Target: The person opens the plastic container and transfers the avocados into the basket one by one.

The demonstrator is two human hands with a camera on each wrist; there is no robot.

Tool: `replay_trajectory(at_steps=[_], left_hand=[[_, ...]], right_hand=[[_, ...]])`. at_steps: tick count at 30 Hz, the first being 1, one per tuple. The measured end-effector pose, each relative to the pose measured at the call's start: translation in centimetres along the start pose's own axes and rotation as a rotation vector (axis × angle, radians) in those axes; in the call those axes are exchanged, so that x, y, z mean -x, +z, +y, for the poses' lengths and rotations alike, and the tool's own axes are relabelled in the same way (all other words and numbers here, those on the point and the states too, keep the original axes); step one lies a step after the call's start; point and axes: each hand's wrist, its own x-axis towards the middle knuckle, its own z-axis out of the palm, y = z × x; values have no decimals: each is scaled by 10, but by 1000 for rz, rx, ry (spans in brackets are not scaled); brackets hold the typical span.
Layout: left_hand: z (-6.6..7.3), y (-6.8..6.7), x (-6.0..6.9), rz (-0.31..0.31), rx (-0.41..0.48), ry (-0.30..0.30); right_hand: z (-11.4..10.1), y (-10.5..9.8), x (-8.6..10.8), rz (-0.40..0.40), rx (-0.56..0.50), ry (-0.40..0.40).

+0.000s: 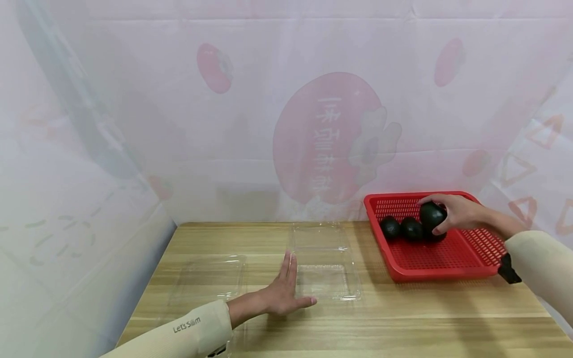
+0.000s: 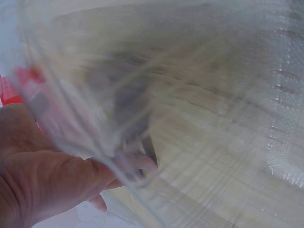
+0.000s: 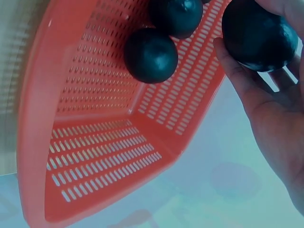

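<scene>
My right hand grips a dark avocado with thumb and fingers above the red basket. In the right wrist view the same avocado sits between the fingers. Several more avocados lie in the basket's far left part. My left hand has its fingers straight along the left edge of a clear plastic box, whose lid stands opened toward the wall. Blurred clear plastic covers much of the left wrist view, partly over the left hand.
Another clear plastic container is on the left side of the wooden table, by the left forearm. A printed white and pink sheet hangs behind the table and along its sides.
</scene>
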Motion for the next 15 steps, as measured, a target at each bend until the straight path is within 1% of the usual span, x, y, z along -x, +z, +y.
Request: replay_trajectory(at_steps=[4,7,15], left_hand=[[0,1,0,6,-3,2],[-1,2,0,12,-4,4],[-2,3,-1,17,-6,5]], right_hand=[[6,-3,0,3,7,17],[11,-4,0,7,21,12],[21,-6,-2,-6,4,40]])
